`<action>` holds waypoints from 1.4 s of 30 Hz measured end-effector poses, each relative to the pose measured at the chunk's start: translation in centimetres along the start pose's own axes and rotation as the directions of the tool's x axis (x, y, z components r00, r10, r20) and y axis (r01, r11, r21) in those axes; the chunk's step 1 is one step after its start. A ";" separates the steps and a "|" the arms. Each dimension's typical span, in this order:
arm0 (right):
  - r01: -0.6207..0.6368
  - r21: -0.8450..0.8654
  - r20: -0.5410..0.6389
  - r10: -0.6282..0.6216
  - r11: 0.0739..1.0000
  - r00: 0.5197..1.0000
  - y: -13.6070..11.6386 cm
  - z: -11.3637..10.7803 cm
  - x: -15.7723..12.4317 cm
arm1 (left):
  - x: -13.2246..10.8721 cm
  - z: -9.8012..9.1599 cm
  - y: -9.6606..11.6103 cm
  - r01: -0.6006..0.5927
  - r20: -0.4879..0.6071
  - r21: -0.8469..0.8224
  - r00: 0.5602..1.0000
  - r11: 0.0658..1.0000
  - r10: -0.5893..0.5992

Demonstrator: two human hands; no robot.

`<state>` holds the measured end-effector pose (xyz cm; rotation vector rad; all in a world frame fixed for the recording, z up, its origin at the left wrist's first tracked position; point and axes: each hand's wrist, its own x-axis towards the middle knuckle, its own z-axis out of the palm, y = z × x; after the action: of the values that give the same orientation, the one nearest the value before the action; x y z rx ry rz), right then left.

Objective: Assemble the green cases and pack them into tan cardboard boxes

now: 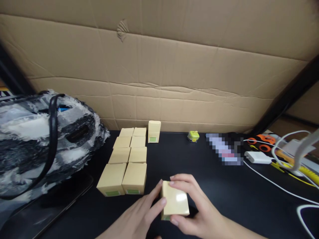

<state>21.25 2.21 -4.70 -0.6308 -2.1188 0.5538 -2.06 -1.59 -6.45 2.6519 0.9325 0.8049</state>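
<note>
A small cream box [175, 200] with a glossy top is held between my two hands, low in the middle of the view. My left hand [146, 212] presses its fingertips on the box's left side. Around the back and front edges of the box curl the fingers and thumb of my right hand [196, 205]. To the left, several like cream boxes [134, 174] stand in two touching columns, the nearest ones showing green labels. One more cream box [154, 131] stands upright by the cardboard, apart from them.
Cardboard [159, 66] rises behind the black table [169, 159]. A furry black-and-white bag [50, 142] and a dark flat device [50, 205] lie left. A green-yellow item [193, 136] sits at the back. At right are a white charger [258, 157], cables and orange scissors [266, 139].
</note>
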 end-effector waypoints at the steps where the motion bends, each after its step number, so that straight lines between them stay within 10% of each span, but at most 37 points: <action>1: 0.003 0.002 0.001 -0.003 1.000 1.000 0.0 -0.1 0.1 | 0.0 0.0 0.0 0.001 -0.007 0.007 1.000 1.000 -0.001; 26: 0.025 -0.107 0.012 -0.024 0.994 1.000 -0.7 -0.4 0.4 | -0.4 1.4 -0.9 -0.046 -0.071 0.032 0.996 0.998 0.049; 42: -0.047 -0.359 0.242 0.142 0.932 0.960 -0.6 -2.3 2.0 | -0.6 2.8 -1.5 -0.064 -0.191 0.183 0.976 0.981 0.100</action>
<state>21.96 3.29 -1.88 -0.9058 -2.4784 0.3245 -1.67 -0.84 -9.53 2.8170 0.9887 1.0719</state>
